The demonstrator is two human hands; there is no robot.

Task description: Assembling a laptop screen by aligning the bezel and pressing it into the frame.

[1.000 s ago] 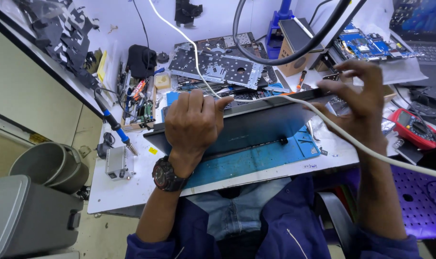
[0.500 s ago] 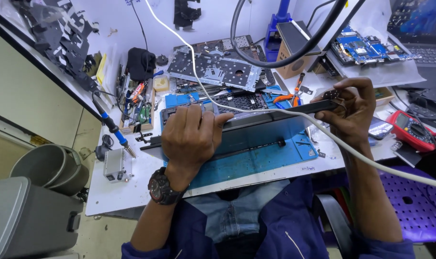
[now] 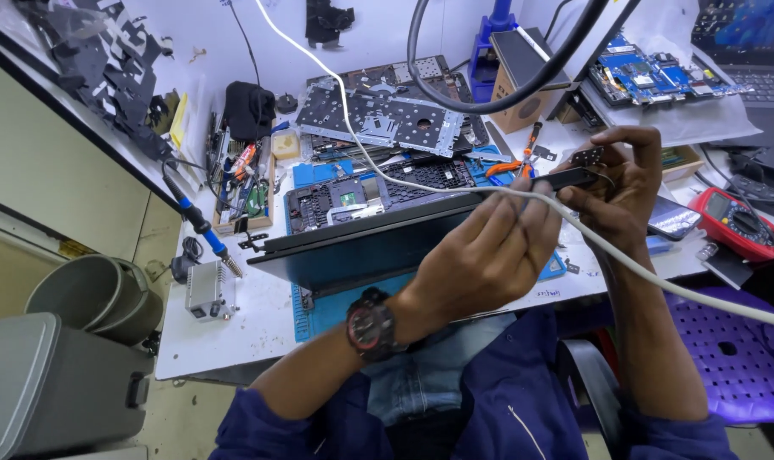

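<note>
I hold a dark laptop screen panel (image 3: 361, 247) tilted on edge above a blue work mat (image 3: 336, 311). My right hand (image 3: 621, 183) grips the panel's right end, fingers around its metal hinge (image 3: 590, 157). My left hand (image 3: 481, 255), a watch on its wrist, has its fingers bunched on the panel's upper edge close to the right hand. A white cable (image 3: 659, 281) runs across both hands. Behind the panel lies an opened laptop base (image 3: 353, 196) with its board exposed.
A red multimeter (image 3: 736, 221) lies at the right, and a blue-handled soldering iron (image 3: 195, 221) and a small grey box (image 3: 208, 290) at the left. A keyboard frame (image 3: 378, 115) and a blue circuit board (image 3: 651, 77) lie at the back. Grey bins (image 3: 97, 294) stand left of the bench, a purple stool (image 3: 736, 341) right.
My left hand has slid from the panel's middle to its right end, beside the right hand. The panel has been lifted and tilted up off the mat.
</note>
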